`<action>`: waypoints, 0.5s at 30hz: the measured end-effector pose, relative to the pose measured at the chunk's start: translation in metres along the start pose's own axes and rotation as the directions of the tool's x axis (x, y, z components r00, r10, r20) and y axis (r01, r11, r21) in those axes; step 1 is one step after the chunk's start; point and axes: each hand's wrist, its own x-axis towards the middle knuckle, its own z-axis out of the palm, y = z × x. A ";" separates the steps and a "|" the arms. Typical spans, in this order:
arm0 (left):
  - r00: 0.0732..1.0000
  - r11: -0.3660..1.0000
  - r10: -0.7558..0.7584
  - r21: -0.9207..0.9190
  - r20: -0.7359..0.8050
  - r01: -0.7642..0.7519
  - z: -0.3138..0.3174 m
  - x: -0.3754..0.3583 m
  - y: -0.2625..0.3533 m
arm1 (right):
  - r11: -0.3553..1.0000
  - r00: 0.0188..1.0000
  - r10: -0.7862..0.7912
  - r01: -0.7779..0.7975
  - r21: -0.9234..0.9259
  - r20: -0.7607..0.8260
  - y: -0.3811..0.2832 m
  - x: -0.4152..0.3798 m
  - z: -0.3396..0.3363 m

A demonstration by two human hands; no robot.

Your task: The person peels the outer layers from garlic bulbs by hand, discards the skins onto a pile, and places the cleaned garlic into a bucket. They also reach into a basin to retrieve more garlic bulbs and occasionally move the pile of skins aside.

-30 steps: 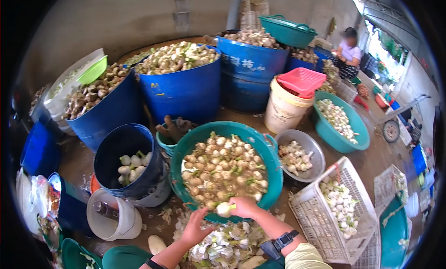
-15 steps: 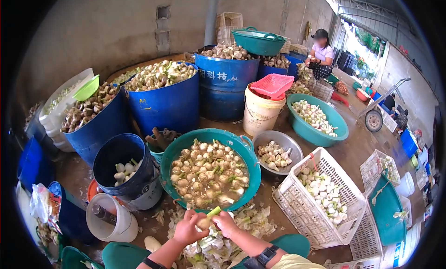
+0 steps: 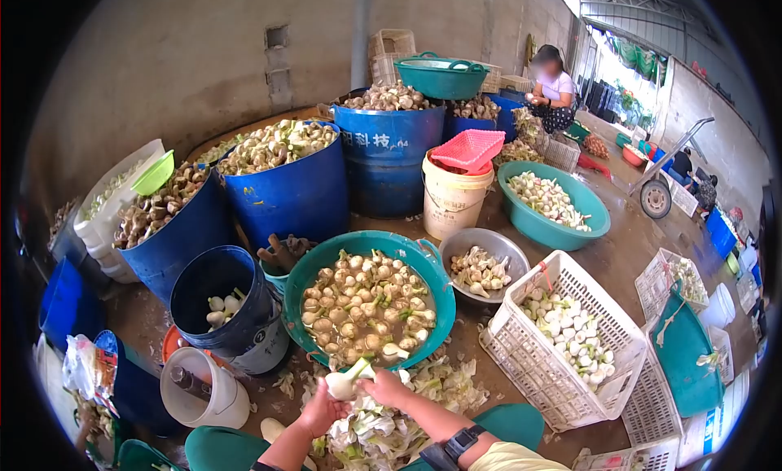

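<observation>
Bulb (image 3: pixel 340 383) (both hands) beside bulb-filled teal basin (image 3: pixel 423 263).

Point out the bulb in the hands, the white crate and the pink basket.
bulb (image 3: pixel 340 384), head view, on its white rounded body.
white crate (image 3: pixel 607 328), head view, on its right wall.
pink basket (image 3: pixel 468 149), head view, on its mesh base.

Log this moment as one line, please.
left hand: holds white bulb | right hand: on bulb | below: peel pile | ahead: teal basin
</observation>
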 end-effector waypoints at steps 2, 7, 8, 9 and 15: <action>0.907 0.831 0.375 0.503 -0.192 -0.238 0.003 0.006 -0.018 | 0.996 0.996 0.077 -0.075 -0.041 0.043 -0.005 -0.001 0.005; 0.790 0.827 0.441 0.535 -0.426 -0.173 -0.004 0.019 -0.020 | 0.993 0.992 -0.060 0.048 0.106 0.113 0.002 -0.002 0.007; 0.825 0.806 0.448 0.554 -0.344 -0.206 -0.006 0.018 -0.018 | 0.994 0.998 0.048 -0.051 0.093 0.033 -0.010 -0.005 -0.002; 0.854 0.787 0.449 0.568 -0.262 -0.239 -0.006 0.017 -0.014 | 0.984 0.986 0.159 -0.155 0.088 -0.046 -0.026 -0.012 -0.011; 0.999 0.917 0.037 0.399 -0.029 -0.023 0.020 0.003 -0.023 | 0.667 0.984 0.167 -0.071 0.741 -0.057 0.078 0.024 -0.006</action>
